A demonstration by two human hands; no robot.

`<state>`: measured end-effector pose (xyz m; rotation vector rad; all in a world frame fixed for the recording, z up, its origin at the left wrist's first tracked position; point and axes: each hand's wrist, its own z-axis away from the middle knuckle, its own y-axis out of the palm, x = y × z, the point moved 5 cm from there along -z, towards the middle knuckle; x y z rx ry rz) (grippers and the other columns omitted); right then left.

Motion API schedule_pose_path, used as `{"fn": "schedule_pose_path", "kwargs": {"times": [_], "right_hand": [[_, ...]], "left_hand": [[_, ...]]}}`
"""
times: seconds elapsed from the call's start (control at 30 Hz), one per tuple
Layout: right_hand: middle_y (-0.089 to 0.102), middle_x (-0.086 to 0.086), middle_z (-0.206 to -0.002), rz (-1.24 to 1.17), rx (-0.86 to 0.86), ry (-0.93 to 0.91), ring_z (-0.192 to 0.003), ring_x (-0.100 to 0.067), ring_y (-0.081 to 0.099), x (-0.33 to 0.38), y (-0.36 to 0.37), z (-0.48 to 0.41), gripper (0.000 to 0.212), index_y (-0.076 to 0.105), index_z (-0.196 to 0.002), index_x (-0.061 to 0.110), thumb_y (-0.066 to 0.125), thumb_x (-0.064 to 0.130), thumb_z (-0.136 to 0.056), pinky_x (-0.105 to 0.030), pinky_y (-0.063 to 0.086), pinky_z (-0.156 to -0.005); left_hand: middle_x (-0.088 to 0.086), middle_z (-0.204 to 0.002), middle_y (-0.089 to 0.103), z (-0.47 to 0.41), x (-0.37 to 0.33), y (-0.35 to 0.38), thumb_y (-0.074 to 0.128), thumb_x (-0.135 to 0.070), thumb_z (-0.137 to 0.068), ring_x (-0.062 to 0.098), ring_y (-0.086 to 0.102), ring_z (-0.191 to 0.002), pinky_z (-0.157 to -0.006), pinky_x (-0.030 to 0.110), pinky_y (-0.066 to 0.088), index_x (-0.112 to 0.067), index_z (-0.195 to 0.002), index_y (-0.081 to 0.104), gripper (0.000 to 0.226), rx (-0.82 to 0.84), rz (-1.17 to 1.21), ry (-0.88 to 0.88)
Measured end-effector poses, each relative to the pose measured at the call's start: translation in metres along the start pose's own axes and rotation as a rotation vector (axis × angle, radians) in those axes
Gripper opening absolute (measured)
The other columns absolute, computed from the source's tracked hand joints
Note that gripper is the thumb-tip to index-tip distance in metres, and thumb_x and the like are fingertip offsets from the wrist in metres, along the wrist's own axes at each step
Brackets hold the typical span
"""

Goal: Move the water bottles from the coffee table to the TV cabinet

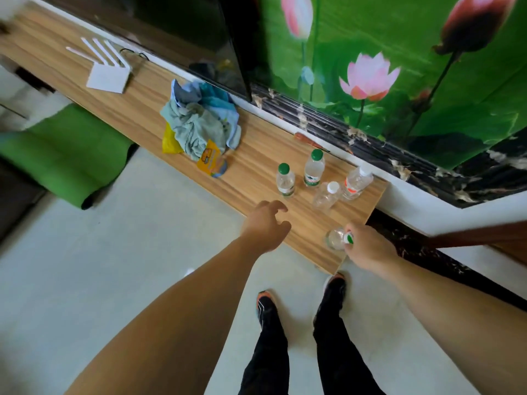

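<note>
Several clear water bottles stand on the wooden TV cabinet [251,172] near its right end: two with green caps [285,181] [314,169] and two with white caps [327,196] [357,182]. My right hand [368,248] grips the top of another clear bottle [336,239], which stands on the cabinet's front right corner. My left hand [266,226] hovers over the cabinet's front edge with fingers spread and holds nothing. The coffee table is out of view.
A heap of blue-grey cloth [199,121] with yellow packaging lies mid-cabinet. A white router [108,72] sits further left. The TV screen [159,32] and a lotus mural [399,67] rise behind. A green mat [65,155] lies on the floor at left.
</note>
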<state>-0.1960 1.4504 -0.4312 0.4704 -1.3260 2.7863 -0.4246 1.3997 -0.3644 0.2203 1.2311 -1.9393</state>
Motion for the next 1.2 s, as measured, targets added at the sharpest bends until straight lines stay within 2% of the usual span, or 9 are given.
{"fn": "schedule_pose_path", "kwargs": {"times": [0.07,0.23,0.37,0.47,0.6,0.8,1.03,1.13,1.2], "right_hand": [[0.057,-0.009,-0.117,0.013,0.028,-0.029,-0.099,-0.034,0.061,-0.001,0.004,-0.018,0.024,0.052,-0.115,0.025,0.057,0.028,-0.091,-0.039,0.049,-0.075],[0.044,-0.009,-0.126,-0.036,0.038,-0.040,-0.100,-0.034,0.058,0.002,0.017,-0.052,0.031,0.054,-0.112,0.026,0.057,0.008,-0.088,-0.035,0.043,-0.071],[0.041,-0.012,-0.128,-0.135,0.052,-0.009,-0.107,-0.034,0.057,0.004,0.034,-0.062,0.032,0.059,-0.112,0.019,0.059,0.001,-0.085,-0.035,0.045,-0.086],[0.039,-0.013,-0.131,-0.162,0.085,-0.008,-0.106,-0.035,0.057,0.002,0.041,-0.065,0.043,0.057,-0.121,0.017,0.054,-0.005,-0.084,-0.036,0.045,-0.092],[0.036,-0.009,-0.136,-0.194,0.071,-0.012,-0.111,-0.032,0.055,0.006,0.032,-0.061,0.055,0.050,-0.130,0.020,0.052,-0.005,-0.081,-0.034,0.045,-0.086],[0.031,-0.005,-0.143,-0.187,0.055,-0.005,-0.116,-0.030,0.054,0.025,0.012,-0.034,0.066,0.038,-0.140,0.026,0.053,-0.005,-0.082,-0.043,0.051,-0.090],[0.035,-0.005,-0.142,-0.199,-0.075,-0.050,-0.119,-0.028,0.053,0.064,-0.034,0.026,0.062,0.042,-0.134,0.029,0.055,-0.004,-0.083,-0.041,0.049,-0.093],[0.038,-0.001,-0.140,-0.203,-0.163,-0.067,-0.118,-0.026,0.053,0.069,-0.053,0.061,0.054,0.045,-0.129,0.032,0.056,0.001,-0.086,-0.035,0.048,-0.088],[0.039,-0.002,-0.141,-0.214,-0.237,-0.064,-0.121,-0.026,0.051,0.071,-0.065,0.084,0.050,0.046,-0.129,0.032,0.060,0.007,-0.088,-0.036,0.047,-0.095]], "left_hand": [[0.002,-0.124,0.051,-0.005,0.006,0.010,0.057,-0.028,-0.082,0.020,0.058,-0.094,-0.083,0.036,0.051,-0.025,-0.117,0.057,0.035,0.004,0.019,-0.040],[0.000,-0.125,0.051,-0.010,0.015,0.025,0.057,-0.029,-0.083,0.019,0.059,-0.091,-0.084,0.036,0.052,-0.026,-0.116,0.058,0.033,-0.017,0.048,-0.083],[-0.001,-0.126,0.051,-0.011,0.022,0.033,0.058,-0.028,-0.083,0.017,0.060,-0.086,-0.081,0.033,0.051,-0.027,-0.115,0.058,0.033,-0.015,0.077,-0.104],[-0.001,-0.126,0.050,-0.013,0.028,0.032,0.058,-0.028,-0.083,0.017,0.061,-0.085,-0.082,0.034,0.051,-0.027,-0.116,0.058,0.033,-0.015,0.090,-0.115],[-0.003,-0.128,0.049,-0.012,0.031,0.024,0.057,-0.029,-0.083,0.015,0.060,-0.085,-0.078,0.029,0.049,-0.027,-0.117,0.057,0.033,-0.017,0.096,-0.109],[-0.003,-0.128,0.049,0.003,0.024,-0.001,0.057,-0.028,-0.083,0.017,0.059,-0.088,-0.081,0.033,0.051,-0.026,-0.118,0.056,0.035,-0.025,0.107,-0.034],[0.003,-0.127,0.049,0.016,-0.003,-0.055,0.058,-0.028,-0.081,0.024,0.059,-0.098,-0.081,0.033,0.048,-0.024,-0.120,0.056,0.039,-0.044,0.058,0.122],[0.006,-0.125,0.052,0.033,-0.021,-0.069,0.058,-0.030,-0.081,0.026,0.060,-0.098,-0.083,0.036,0.049,-0.023,-0.120,0.056,0.039,-0.054,0.035,0.224],[0.008,-0.122,0.055,0.049,-0.030,-0.075,0.057,-0.030,-0.082,0.027,0.060,-0.097,-0.084,0.036,0.049,-0.022,-0.119,0.057,0.037,-0.066,0.038,0.287]]}}
